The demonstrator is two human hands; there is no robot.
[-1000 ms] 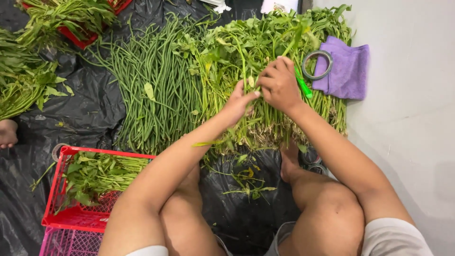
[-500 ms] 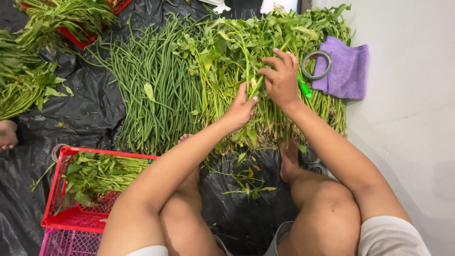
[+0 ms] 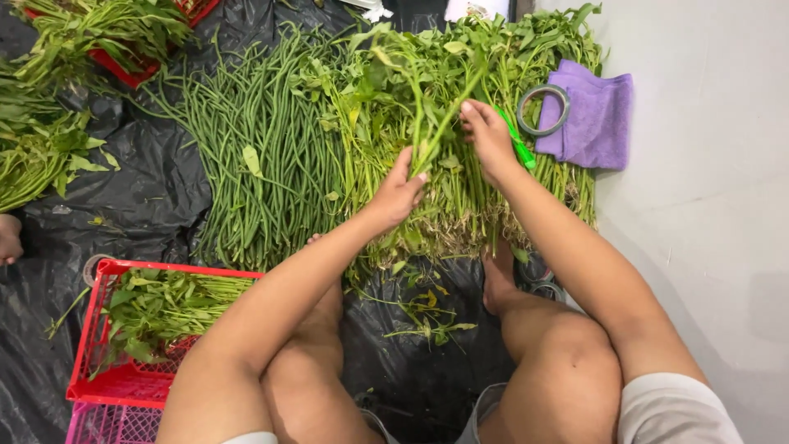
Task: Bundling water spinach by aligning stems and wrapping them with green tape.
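A wide pile of leafy green stalks (image 3: 460, 74) lies on black plastic sheeting in front of my legs. My left hand (image 3: 400, 193) grips a few stalks near their lower ends. A little higher, my right hand (image 3: 488, 136) pinches the same stalks, lifting them off the pile. A small green tool (image 3: 518, 141) lies just right of that hand. Long green beans (image 3: 255, 140) lie in a heap to the left of the stalks.
A purple cloth (image 3: 593, 115) with a tape roll (image 3: 543, 109) on it lies at the right, on pale floor. Red crates (image 3: 123, 382) with greens stand at front left and far left (image 3: 123, 67). A pink crate (image 3: 111, 423) sits below. More leafy bunches (image 3: 37, 152) lie at left.
Both hands have shifted within the pile: the right hand rose from pressing on the stalks to pinching a few upright, and the left hand closed on their lower part.
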